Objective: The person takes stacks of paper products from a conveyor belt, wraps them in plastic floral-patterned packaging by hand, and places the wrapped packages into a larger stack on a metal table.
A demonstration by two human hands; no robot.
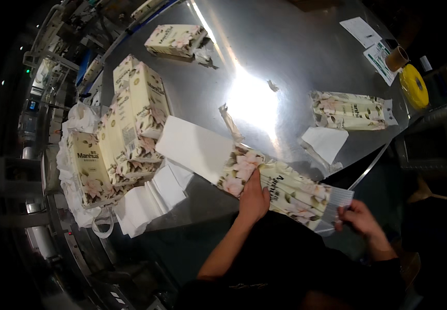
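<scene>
Left hand: the left hand [253,199] lies flat on the near side of a floral-printed tissue pack [277,187], fingers pressed onto the wrapper — bracing it rather than wrapped round it.
Right hand: the right hand [356,219] pinches the clear, open end of the wrapper [337,204] at the pack's right end, fingers narrowed on the film.
Tissue pack: it lies slantwise on the steel table [285,57], at the near edge in front of the person; a stack of white tissues [195,149] sticks out of its left end, up and to the left.
Left of it: a cluster of finished tissue packs [125,129] stands on end, with loose white tissue stacks [151,199] lying just beside them.
Far side: one single pack [174,40] lies flat near the table's far edge.
Right side: another floral pack [348,110] lies flat, well apart from the hands, with a loose white tissue sheet [324,142] just beside it.
Far right corner: a yellow tape roll [414,85] and a brown tape roll [396,58] sit near some paper sheets [362,31].
Glare: a bright light patch sits on the table's middle.
</scene>
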